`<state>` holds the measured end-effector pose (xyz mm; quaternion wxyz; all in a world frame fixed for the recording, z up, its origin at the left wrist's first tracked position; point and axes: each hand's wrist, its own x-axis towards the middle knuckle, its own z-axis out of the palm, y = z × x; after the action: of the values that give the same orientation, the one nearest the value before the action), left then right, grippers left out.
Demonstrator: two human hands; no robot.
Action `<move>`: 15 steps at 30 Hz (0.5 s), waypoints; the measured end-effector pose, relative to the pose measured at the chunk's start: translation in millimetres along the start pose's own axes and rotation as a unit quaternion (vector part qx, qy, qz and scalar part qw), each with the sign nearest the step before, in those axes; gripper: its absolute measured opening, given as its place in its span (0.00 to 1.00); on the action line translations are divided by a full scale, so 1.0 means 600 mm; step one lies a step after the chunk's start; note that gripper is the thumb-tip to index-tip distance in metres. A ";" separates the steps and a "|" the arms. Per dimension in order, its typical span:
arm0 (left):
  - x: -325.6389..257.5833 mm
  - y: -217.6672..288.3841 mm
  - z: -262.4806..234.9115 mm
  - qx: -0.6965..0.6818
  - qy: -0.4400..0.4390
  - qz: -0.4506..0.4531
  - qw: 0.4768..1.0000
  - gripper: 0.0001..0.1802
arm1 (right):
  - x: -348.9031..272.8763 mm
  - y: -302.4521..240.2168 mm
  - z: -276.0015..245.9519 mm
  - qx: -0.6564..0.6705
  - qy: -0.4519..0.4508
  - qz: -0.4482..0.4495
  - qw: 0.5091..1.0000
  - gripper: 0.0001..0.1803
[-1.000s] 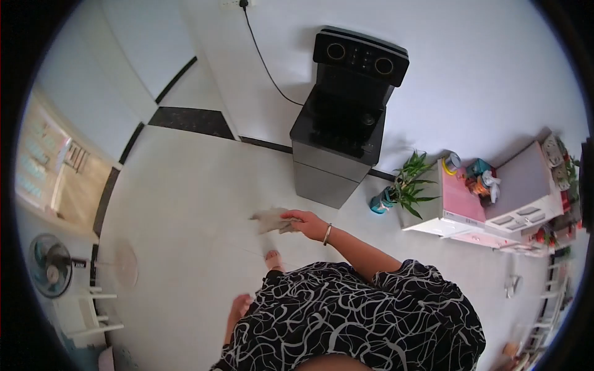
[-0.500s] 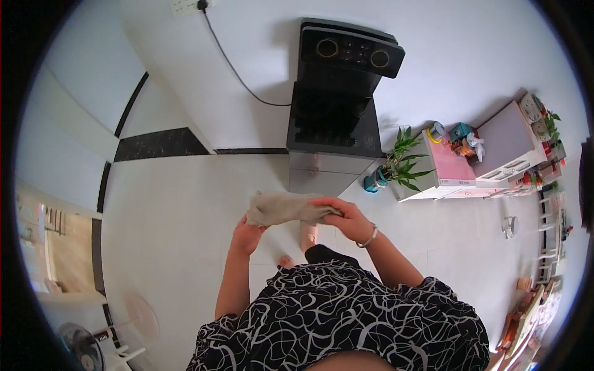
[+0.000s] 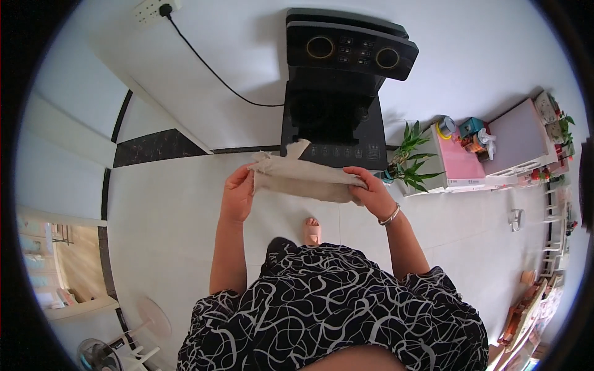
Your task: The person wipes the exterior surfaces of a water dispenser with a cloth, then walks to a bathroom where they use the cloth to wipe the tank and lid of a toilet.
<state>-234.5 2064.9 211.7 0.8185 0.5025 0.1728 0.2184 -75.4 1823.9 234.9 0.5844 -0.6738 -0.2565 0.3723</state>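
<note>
A beige cloth is stretched between my two hands, folded lengthwise, with one loose corner sticking up. Its left end is gripped in my left hand, fingers closed over the edge. My right hand, with a silver bracelet at the wrist, pinches the other end. Just beyond the cloth stands a black tea-bar machine with a glossy top and a raised control panel with two round dials. The cloth hides part of the machine's front.
A potted green plant stands right of the machine, beside a white cabinet with a pink top holding small items. A black power cord runs to a wall socket strip. A fan is at the lower left.
The machine appears closer. My hands have moved forward and farther apart, and the bunched cloth is now spread wider between them.
</note>
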 end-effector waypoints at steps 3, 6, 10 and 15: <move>0.028 -0.005 0.027 -0.132 -0.018 -0.017 0.991 0.11 | 0.016 0.026 -0.022 -0.026 0.037 -0.008 0.999 0.17; 0.037 -0.007 0.030 -0.252 -0.038 -0.096 0.962 0.14 | 0.012 0.026 -0.032 -0.052 0.049 -0.002 0.997 0.15; 0.053 -0.048 0.023 -0.393 -0.331 -0.068 0.855 0.25 | 0.014 0.002 -0.046 -0.010 0.028 0.028 0.999 0.14; 0.066 -0.155 0.008 -0.221 -0.183 -0.436 0.853 0.28 | 0.029 -0.039 -0.023 0.017 -0.050 -0.038 0.998 0.18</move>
<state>-181.6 2045.1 128.1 0.9360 0.2124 0.1688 -0.2242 -52.0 1833.3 255.0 0.5961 -0.6343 -0.3038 0.3874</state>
